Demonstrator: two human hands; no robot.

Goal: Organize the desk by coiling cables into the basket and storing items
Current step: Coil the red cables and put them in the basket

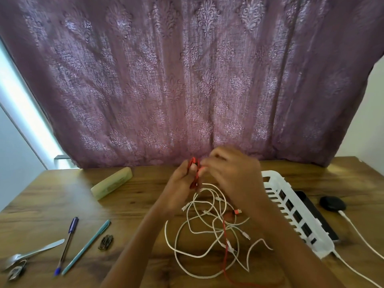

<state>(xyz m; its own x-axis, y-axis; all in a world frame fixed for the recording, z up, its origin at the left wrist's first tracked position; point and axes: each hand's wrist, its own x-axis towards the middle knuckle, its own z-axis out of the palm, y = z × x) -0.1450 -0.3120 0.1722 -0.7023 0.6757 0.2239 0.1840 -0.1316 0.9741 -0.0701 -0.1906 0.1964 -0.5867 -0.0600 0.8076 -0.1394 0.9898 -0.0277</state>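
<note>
Coiling is the step in hand; left grip (182, 181) curls round red cable (195, 173) loops above the counter (62, 200); right grip (232, 173), blurred, pinches a strand beside them; the tail trails through the white cables (199, 231); next it likely needs drawing free, then dropping into the basket (291, 206).

Left hand (182, 180): raised, palm turned inward, fingers curled round a bunch of red cable (195, 177), thumb pressed against it
Right hand (231, 173): just beside the left, back toward the camera, blurred, curled fingertips pinching the same cable
Forearms: both bare, rising from the bottom edge and converging
</note>
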